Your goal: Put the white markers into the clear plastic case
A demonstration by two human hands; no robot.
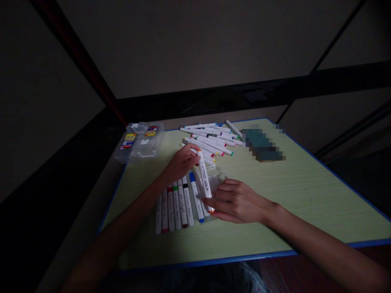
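Note:
My left hand [181, 162] and my right hand [236, 201] together hold one white marker [204, 179] with an orange cap, the left at its far end, the right at its near end. The marker hovers over a clear plastic case [220, 176] that lies flat on the table. Several white markers [177, 205] with coloured caps lie side by side in the case, to the left of the held one. My right hand's fingers lie stretched over the case's right part.
A loose pile of markers [210, 140] lies at the far middle of the pale green table [305, 195]. A clear plastic lid [140, 142] with stickers sits at the far left corner. A dark blurred object [264, 144] rests at the far right.

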